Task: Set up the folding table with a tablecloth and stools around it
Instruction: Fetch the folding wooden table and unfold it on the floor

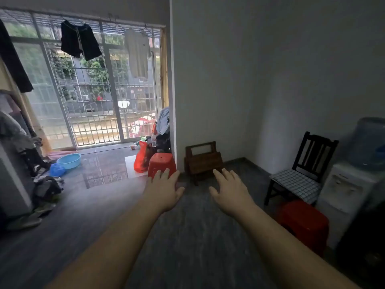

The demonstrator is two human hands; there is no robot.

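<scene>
Both my arms stretch forward over the grey floor. My left hand (166, 187) is open with fingers spread, and overlaps the lower edge of a red plastic stool (161, 162) standing by the wall corner. My right hand (230, 189) is open too, just below a small dark wooden stool (203, 160) against the wall. Neither hand holds anything. A second red plastic stool (302, 223) stands at the right, in front of a dark chair. No folding table or tablecloth is in view.
A dark wooden chair (302, 174) with a checked cushion and a water dispenser (350, 184) stand along the right wall. A red bag (140, 160), a blue basin (69, 160) and piled clothes (45, 188) lie left, before a barred sliding window (93, 90).
</scene>
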